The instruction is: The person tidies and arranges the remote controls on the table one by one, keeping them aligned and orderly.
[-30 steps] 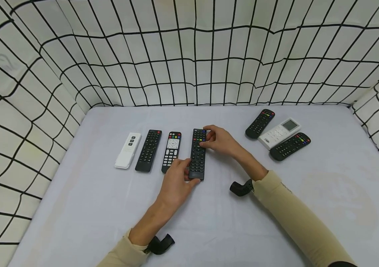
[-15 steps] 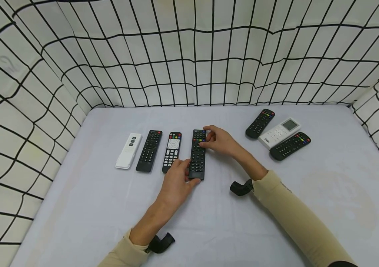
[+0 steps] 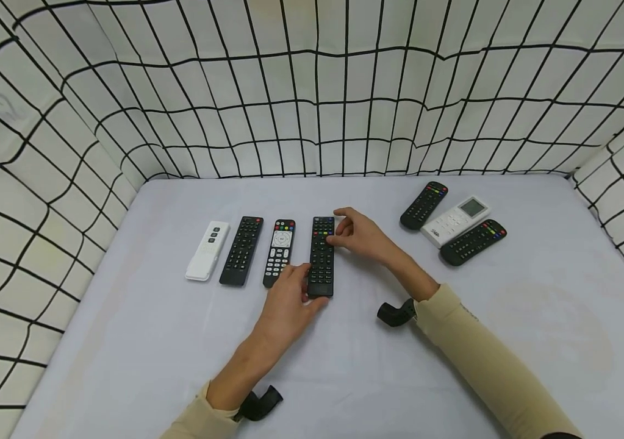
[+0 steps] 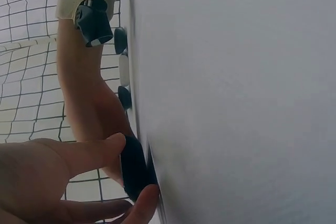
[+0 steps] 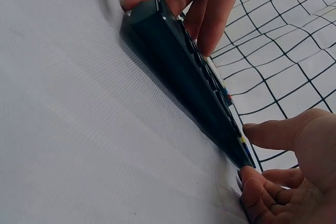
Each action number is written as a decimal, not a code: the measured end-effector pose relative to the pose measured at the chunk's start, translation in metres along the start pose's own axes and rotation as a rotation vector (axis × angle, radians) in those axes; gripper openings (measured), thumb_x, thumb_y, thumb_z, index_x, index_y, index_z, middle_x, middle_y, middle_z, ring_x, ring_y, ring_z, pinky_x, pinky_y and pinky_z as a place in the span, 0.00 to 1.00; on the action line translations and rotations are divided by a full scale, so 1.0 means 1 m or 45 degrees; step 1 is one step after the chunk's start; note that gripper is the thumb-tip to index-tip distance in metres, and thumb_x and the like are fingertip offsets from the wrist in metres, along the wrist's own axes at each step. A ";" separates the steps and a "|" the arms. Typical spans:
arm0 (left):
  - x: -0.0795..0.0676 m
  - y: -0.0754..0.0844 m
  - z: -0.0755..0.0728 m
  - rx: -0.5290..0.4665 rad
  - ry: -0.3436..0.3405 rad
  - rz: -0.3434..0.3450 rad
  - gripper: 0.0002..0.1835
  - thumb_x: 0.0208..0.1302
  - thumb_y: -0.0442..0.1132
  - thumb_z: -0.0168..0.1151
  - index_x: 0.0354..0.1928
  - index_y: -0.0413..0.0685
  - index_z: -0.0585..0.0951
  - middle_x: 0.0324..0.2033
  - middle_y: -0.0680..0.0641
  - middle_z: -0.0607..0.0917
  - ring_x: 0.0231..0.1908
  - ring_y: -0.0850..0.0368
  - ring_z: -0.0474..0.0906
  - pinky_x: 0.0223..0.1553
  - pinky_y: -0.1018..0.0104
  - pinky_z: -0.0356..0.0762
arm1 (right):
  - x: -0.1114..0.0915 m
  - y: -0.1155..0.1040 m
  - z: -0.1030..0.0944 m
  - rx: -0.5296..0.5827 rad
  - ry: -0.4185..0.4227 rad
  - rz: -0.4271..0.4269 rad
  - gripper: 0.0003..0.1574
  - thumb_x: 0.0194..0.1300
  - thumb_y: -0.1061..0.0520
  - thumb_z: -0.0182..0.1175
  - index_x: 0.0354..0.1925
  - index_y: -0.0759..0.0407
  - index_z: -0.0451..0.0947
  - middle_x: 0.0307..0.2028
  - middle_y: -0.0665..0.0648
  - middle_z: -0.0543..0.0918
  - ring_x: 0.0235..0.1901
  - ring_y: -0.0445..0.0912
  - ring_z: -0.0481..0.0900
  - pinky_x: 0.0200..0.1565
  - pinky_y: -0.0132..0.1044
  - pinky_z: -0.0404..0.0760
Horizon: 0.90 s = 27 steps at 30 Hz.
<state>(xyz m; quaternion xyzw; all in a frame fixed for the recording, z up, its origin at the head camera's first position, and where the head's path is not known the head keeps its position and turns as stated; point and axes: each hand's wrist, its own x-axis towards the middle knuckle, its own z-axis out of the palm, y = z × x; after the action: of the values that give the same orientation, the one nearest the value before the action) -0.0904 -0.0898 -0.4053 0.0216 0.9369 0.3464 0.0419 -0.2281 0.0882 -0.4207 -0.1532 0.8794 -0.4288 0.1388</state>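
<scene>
A long black remote control (image 3: 321,259) lies on the white-covered table, its length pointing away from me. My left hand (image 3: 285,305) holds its near end, thumb at the bottom edge and fingers along the left side. Up at the far end, my right hand (image 3: 363,236) pinches it, the thumb on the right edge and the index finger by the top corner. The right wrist view shows the remote's side from low down, with the right hand (image 5: 310,171) at its far end. In the left wrist view the left thumb and fingers span the end of the remote (image 4: 135,166).
Left of the held remote stand a white remote (image 3: 207,251), a black remote (image 3: 242,250) and a black remote with white keys (image 3: 281,241), in a row. To the right lie two black remotes (image 3: 424,206) and a white remote with a screen (image 3: 457,221). Gridded white walls enclose the table.
The head view has shifted slightly. Both hands keep their places on the long black remote control, and the other remotes stay where they were.
</scene>
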 end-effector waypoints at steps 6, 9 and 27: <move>-0.005 0.006 -0.001 0.083 0.047 0.082 0.36 0.61 0.39 0.77 0.67 0.31 0.73 0.52 0.35 0.80 0.43 0.48 0.82 0.47 0.56 0.83 | -0.004 0.000 -0.004 0.019 0.006 -0.004 0.42 0.71 0.53 0.68 0.75 0.64 0.64 0.51 0.63 0.83 0.47 0.51 0.80 0.42 0.35 0.78; -0.008 0.008 -0.001 0.141 0.101 0.137 0.35 0.63 0.41 0.75 0.67 0.31 0.73 0.56 0.34 0.79 0.54 0.43 0.81 0.58 0.50 0.81 | -0.008 0.003 -0.007 0.033 0.020 -0.013 0.40 0.72 0.54 0.67 0.74 0.64 0.65 0.51 0.64 0.83 0.46 0.52 0.81 0.40 0.34 0.79; 0.010 0.034 0.013 0.026 0.146 0.314 0.25 0.71 0.42 0.69 0.66 0.43 0.77 0.59 0.44 0.78 0.58 0.50 0.78 0.60 0.57 0.81 | -0.036 0.028 -0.056 0.012 0.295 -0.029 0.27 0.75 0.55 0.63 0.67 0.63 0.74 0.51 0.64 0.83 0.52 0.56 0.82 0.49 0.39 0.76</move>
<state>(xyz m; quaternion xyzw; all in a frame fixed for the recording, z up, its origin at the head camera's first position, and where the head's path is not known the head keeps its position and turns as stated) -0.0987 -0.0550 -0.3940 0.1173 0.9314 0.3401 -0.0549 -0.2207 0.1588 -0.4059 -0.1118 0.8858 -0.4492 0.0323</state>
